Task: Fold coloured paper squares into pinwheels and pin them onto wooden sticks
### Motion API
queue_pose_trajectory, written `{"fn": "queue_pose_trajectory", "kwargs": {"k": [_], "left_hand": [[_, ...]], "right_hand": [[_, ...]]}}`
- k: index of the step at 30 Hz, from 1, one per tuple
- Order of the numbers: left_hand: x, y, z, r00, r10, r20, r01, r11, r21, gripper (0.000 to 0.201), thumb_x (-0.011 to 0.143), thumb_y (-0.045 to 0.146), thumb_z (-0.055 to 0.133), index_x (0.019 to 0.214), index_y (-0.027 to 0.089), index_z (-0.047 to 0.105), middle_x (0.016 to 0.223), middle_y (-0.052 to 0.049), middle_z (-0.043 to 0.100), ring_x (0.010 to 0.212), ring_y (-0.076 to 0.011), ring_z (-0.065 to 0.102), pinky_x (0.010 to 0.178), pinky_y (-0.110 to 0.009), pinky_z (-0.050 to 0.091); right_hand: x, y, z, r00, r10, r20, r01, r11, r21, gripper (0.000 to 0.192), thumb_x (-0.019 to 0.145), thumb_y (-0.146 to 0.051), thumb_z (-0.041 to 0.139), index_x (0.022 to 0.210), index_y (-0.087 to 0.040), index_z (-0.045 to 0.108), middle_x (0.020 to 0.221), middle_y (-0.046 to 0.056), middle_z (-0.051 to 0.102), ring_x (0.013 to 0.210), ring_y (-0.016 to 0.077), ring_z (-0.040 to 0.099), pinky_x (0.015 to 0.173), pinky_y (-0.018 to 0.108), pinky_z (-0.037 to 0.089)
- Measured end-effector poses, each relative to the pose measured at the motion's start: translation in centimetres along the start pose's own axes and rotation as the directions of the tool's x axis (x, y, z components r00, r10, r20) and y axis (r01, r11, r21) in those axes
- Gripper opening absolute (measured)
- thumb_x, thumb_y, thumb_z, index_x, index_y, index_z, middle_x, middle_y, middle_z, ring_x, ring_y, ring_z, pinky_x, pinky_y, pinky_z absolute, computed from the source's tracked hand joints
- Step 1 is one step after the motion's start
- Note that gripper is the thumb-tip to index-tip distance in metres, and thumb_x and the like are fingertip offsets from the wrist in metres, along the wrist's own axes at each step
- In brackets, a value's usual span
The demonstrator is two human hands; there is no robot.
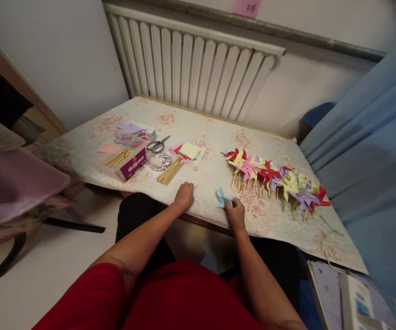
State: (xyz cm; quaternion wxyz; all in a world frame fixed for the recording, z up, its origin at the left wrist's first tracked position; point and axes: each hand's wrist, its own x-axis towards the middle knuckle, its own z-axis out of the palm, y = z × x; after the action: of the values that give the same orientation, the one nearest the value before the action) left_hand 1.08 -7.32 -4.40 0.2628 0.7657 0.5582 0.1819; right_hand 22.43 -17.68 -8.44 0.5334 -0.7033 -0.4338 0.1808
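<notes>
Lower centre, the left hand (184, 195) is clenched on a thin stick (193, 187) at the counter (214, 133) edge — it could roll off. Just right, the right hand (235, 212) pinches a blue pinwheel (223, 198) — a tight grip may crease it.

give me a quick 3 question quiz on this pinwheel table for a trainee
1. True or false: the right hand holds a light blue pinwheel.
2. Which lies nearest the left hand? A) the scissors B) the loose bundle of wooden sticks C) the row of finished pinwheels
3. Fill in: the finished pinwheels lie in a row on the person's ____ side of the table.

Key: 1 true; 2 B; 3 right.
</notes>
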Motion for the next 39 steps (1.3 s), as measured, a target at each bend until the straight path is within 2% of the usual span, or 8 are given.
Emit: {"fn": "queue_pose_trajectory", "kwargs": {"k": [5, 10, 12, 14, 20, 24, 32, 39], "left_hand": [[0.2, -0.4, -0.6, 0.994, -0.114, -0.003, 0.109, 0.962, -0.249, 0.026, 0.070, -0.002, 0.052, 0.086, 0.016, 0.063, 0.080, -0.005, 0.061, 0.082, -0.0188, 0.058, 0.077, -0.030, 0.044], [-1.3, 0.9, -1.6, 0.984, -0.175, 0.022, 0.161, 0.841, -0.517, 0.021, 0.076, 0.013, 0.055, 0.095, 0.015, 0.062, 0.061, 0.004, 0.051, 0.053, -0.0102, 0.046, 0.053, -0.022, 0.036], [-2.1, 1.9, -2.4, 0.975, -0.207, 0.084, 0.193, 0.592, -0.782, 0.019, 0.078, 0.018, 0.055, 0.095, 0.013, 0.062, 0.056, 0.006, 0.046, 0.045, -0.0075, 0.037, 0.046, -0.020, 0.027], [-3.0, 3.0, -3.3, 0.975, -0.191, 0.117, 0.188, 0.417, -0.889, 0.020, 0.079, 0.023, 0.055, 0.096, 0.013, 0.060, 0.057, 0.007, 0.044, 0.041, -0.0052, 0.030, 0.043, -0.019, 0.019], [-4.8, 4.9, -5.7, 0.982, -0.106, 0.156, 0.175, 0.211, -0.962, 0.024, 0.079, 0.032, 0.062, 0.096, 0.016, 0.058, 0.054, 0.008, 0.044, 0.037, -0.0034, 0.024, 0.039, -0.019, 0.010], [-5.7, 5.8, -6.9, 0.987, -0.042, 0.156, 0.160, 0.136, -0.978, 0.023, 0.079, 0.034, 0.064, 0.093, 0.016, 0.058, 0.052, 0.008, 0.045, 0.037, -0.0032, 0.025, 0.039, -0.018, 0.012], [-7.0, 7.3, -8.3, 0.989, 0.006, 0.151, 0.150, 0.067, -0.986, 0.024, 0.080, 0.033, 0.066, 0.093, 0.014, 0.059, 0.053, 0.007, 0.045, 0.038, -0.0027, 0.025, 0.039, -0.018, 0.012], [-7.6, 7.8, -8.8, 0.985, 0.021, 0.170, 0.169, 0.061, -0.984, 0.030, 0.077, 0.025, 0.065, 0.104, 0.011, 0.060, 0.057, 0.006, 0.048, 0.040, -0.0020, 0.025, 0.041, -0.017, 0.013]], "right_hand": [[0.0, -0.1, 0.0, 1.000, -0.004, 0.002, 0.004, 1.000, 0.003, 0.019, 0.071, -0.037, 0.060, 0.067, -0.018, 0.060, 0.062, -0.003, 0.053, 0.061, 0.0146, 0.045, 0.062, 0.028, 0.036], [0.0, -0.2, 0.0, 1.000, -0.002, 0.002, 0.002, 1.000, 0.013, 0.019, 0.070, -0.037, 0.060, 0.068, -0.018, 0.060, 0.062, -0.003, 0.054, 0.062, 0.0147, 0.046, 0.062, 0.028, 0.037], [0.0, -0.3, 0.0, 1.000, -0.001, -0.004, 0.001, 1.000, 0.009, 0.018, 0.069, -0.037, 0.060, 0.067, -0.018, 0.059, 0.061, -0.003, 0.053, 0.061, 0.0144, 0.045, 0.061, 0.027, 0.037], [-0.1, -0.5, -0.1, 1.000, -0.007, -0.009, 0.007, 1.000, 0.000, 0.018, 0.069, -0.037, 0.059, 0.065, -0.019, 0.059, 0.060, -0.003, 0.052, 0.061, 0.0141, 0.044, 0.060, 0.027, 0.036], [-0.2, -0.9, -0.2, 1.000, -0.009, -0.010, 0.009, 1.000, 0.003, 0.019, 0.069, -0.037, 0.059, 0.065, -0.019, 0.058, 0.059, -0.004, 0.051, 0.061, 0.0139, 0.044, 0.060, 0.027, 0.035], [-0.2, -0.7, -0.1, 1.000, -0.007, -0.007, 0.007, 1.000, 0.019, 0.018, 0.069, -0.036, 0.059, 0.066, -0.019, 0.058, 0.060, -0.004, 0.051, 0.061, 0.0144, 0.045, 0.060, 0.027, 0.036], [0.0, -0.1, 0.1, 1.000, -0.011, -0.019, 0.011, 1.000, 0.016, 0.019, 0.069, -0.038, 0.059, 0.067, -0.019, 0.059, 0.061, -0.003, 0.053, 0.062, 0.0149, 0.046, 0.061, 0.027, 0.037], [-0.1, -0.2, 0.0, 1.000, -0.017, -0.013, 0.017, 1.000, 0.003, 0.017, 0.071, -0.036, 0.059, 0.067, -0.019, 0.059, 0.062, -0.003, 0.053, 0.063, 0.0149, 0.047, 0.062, 0.027, 0.037]]}}
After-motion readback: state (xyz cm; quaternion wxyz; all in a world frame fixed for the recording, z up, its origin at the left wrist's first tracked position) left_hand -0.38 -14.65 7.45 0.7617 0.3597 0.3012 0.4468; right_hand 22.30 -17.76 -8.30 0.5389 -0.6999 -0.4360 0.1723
